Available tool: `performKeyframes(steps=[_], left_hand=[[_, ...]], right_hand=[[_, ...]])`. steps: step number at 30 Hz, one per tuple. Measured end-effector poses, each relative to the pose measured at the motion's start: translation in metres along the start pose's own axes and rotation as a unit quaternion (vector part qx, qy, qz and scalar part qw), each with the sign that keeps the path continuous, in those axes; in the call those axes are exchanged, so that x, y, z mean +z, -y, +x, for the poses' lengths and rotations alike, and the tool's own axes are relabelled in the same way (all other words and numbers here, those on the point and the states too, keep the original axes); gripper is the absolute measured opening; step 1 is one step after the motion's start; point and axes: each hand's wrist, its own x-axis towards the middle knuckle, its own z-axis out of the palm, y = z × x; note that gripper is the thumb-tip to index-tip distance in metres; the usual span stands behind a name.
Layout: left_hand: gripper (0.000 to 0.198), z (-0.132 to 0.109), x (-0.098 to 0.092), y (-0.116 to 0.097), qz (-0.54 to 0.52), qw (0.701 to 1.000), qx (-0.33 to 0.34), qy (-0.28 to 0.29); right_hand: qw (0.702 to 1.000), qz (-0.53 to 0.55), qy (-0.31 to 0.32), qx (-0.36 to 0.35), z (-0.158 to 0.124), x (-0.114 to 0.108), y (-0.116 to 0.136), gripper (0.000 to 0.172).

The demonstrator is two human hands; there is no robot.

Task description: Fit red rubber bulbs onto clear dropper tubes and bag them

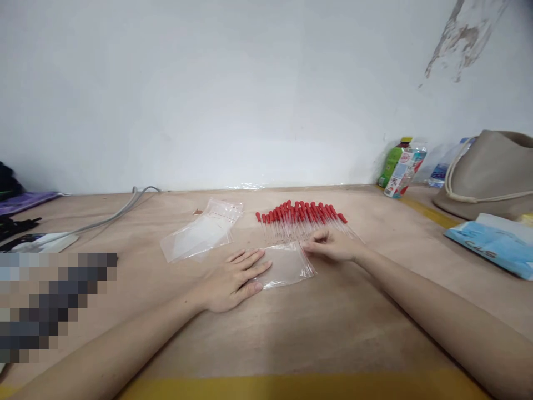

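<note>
A clear plastic zip bag (283,269) lies flat on the table in front of me. My left hand (233,278) rests on its left part, palm down with fingers stretched. At the bag's right end my right hand (331,244) has thumb and fingers pinched on the edge near the upper corner. Just behind the bag is a heap of droppers (295,214) with red rubber bulbs and thin clear tubes, bulbs pointing away from me. More clear zip bags (204,229) overlap in a loose pile left of the droppers.
Bottles (402,166) stand against the wall at right, beside a grey-beige bag (491,172) and a blue packet (493,244). A grey cable (112,218) runs across the left side near dark items. Yellow tape (291,387) lines the table's front edge.
</note>
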Motion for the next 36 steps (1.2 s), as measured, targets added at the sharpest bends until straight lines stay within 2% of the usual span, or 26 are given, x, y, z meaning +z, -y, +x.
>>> performKeyframes(steps=[1, 3, 4, 5, 8, 10, 12, 15, 20, 22, 25, 29, 30, 32, 34, 36], left_hand=[[0.049, 0.0, 0.0, 0.0, 0.002, 1.0, -0.002, -0.004], [0.049, 0.0, 0.001, 0.0, 0.005, 1.0, 0.002, -0.012], [0.049, 0.001, 0.001, 0.001, 0.005, 1.0, 0.004, -0.015], [0.049, 0.001, 0.002, 0.001, 0.005, 1.0, 0.006, -0.016], [0.05, 0.002, 0.002, 0.001, 0.003, 1.0, 0.002, -0.015], [0.05, 0.002, 0.002, 0.0, 0.002, 1.0, -0.002, -0.014], [0.05, 0.002, 0.002, -0.001, 0.001, 1.0, -0.003, -0.013], [0.051, 0.002, 0.002, -0.001, 0.001, 1.0, -0.001, -0.011], [0.051, 0.003, 0.004, 0.0, -0.009, 1.0, 0.01, -0.021], [0.051, 0.002, 0.005, 0.001, -0.01, 1.0, 0.015, -0.025], [0.05, 0.0, 0.005, 0.001, -0.012, 0.999, 0.019, -0.026], [0.05, -0.001, 0.003, 0.001, -0.017, 1.0, 0.013, -0.023], [0.05, -0.001, 0.003, 0.001, -0.017, 1.0, 0.01, -0.022], [0.05, 0.001, 0.002, 0.001, -0.015, 1.0, 0.005, -0.024], [0.05, 0.005, 0.002, 0.001, -0.014, 0.999, 0.008, -0.03], [0.049, 0.009, 0.003, 0.002, -0.015, 0.999, 0.018, -0.037]], right_hand=[[0.999, -0.035, -0.025, 0.002, 0.007, 0.003, 0.004, 0.033], [0.986, -0.117, -0.12, 0.004, 0.028, 0.012, 0.016, 0.025], [0.979, -0.154, -0.133, 0.015, 0.04, 0.016, 0.022, 0.018], [0.974, -0.184, -0.127, 0.028, 0.054, 0.021, 0.029, 0.012], [0.961, -0.25, -0.064, 0.1, 0.095, 0.035, 0.047, 0.015], [0.954, -0.259, -0.062, 0.135, 0.118, 0.045, 0.054, 0.013], [0.946, -0.265, -0.074, 0.172, 0.136, 0.056, 0.055, 0.024], [0.942, -0.26, -0.072, 0.2, 0.152, 0.07, 0.052, 0.032], [0.951, -0.218, -0.072, 0.207, 0.161, 0.078, 0.046, 0.016], [0.958, -0.19, -0.08, 0.199, 0.159, 0.072, 0.047, 0.013], [0.972, -0.136, -0.093, 0.166, 0.145, 0.052, 0.049, 0.022], [0.982, -0.052, -0.141, 0.115, 0.098, 0.02, 0.034, 0.027], [0.978, 0.02, -0.182, 0.096, 0.083, 0.014, 0.026, 0.025], [0.952, 0.129, -0.262, 0.097, 0.052, 0.004, 0.01, 0.039], [0.924, 0.186, -0.318, 0.1, 0.026, -0.001, -0.005, 0.054], [0.904, 0.211, -0.351, 0.123, 0.008, -0.001, -0.013, 0.061]])
